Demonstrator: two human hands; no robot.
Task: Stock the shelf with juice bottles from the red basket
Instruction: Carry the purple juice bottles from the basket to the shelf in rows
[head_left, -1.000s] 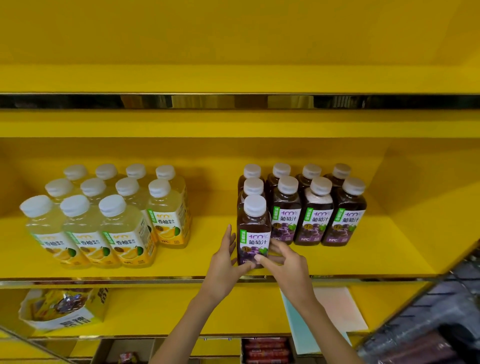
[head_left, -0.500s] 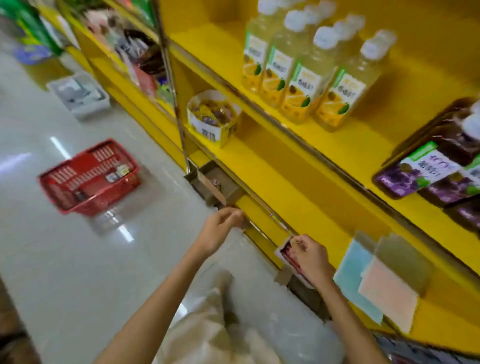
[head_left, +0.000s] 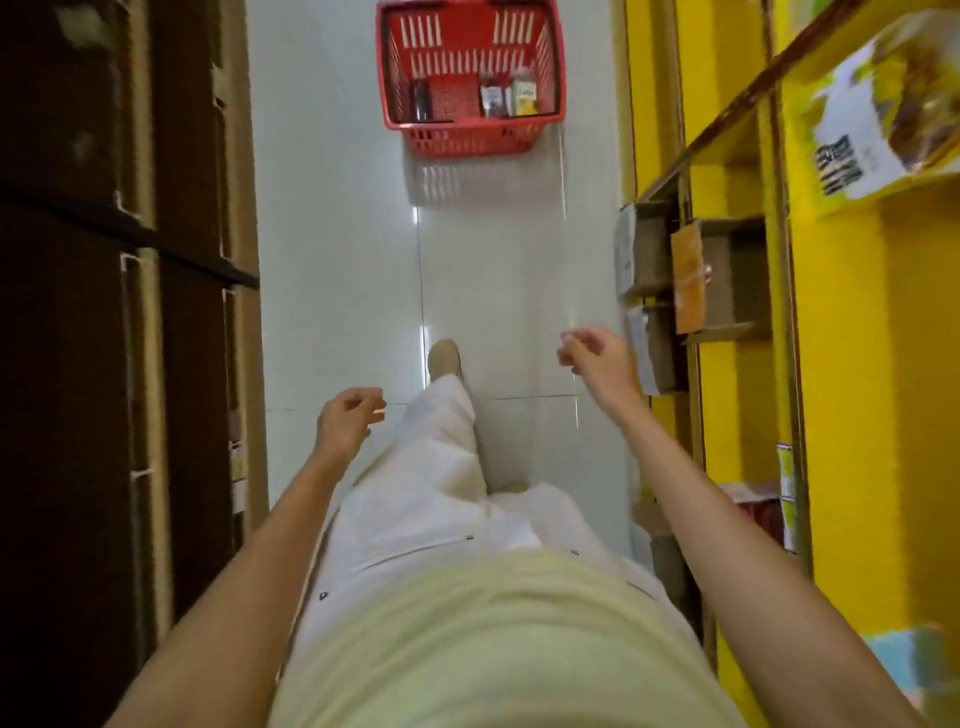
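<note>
The red basket (head_left: 470, 78) stands on the white floor at the top of the view, well ahead of me. Inside it lie a dark juice bottle (head_left: 422, 100), another dark bottle (head_left: 491, 98) and a yellow juice bottle (head_left: 525, 96). My left hand (head_left: 345, 421) hangs over the floor with loosely curled fingers and holds nothing. My right hand (head_left: 597, 358) is also loosely curled and empty, close to the yellow shelf unit (head_left: 841, 364) on the right. The juice shelf itself is out of view.
The aisle floor (head_left: 337, 234) runs between dark brown shelving (head_left: 130, 312) on the left and the yellow unit. Cardboard boxes (head_left: 675, 270) stick out from its low shelves. A snack display carton (head_left: 893, 109) sits on a higher shelf. My leg and shoe (head_left: 444, 358) are mid-step.
I have turned away from the shelf and now face down the aisle toward the basket. Both hands left the purple juice bottle on the shelf and hang empty.
</note>
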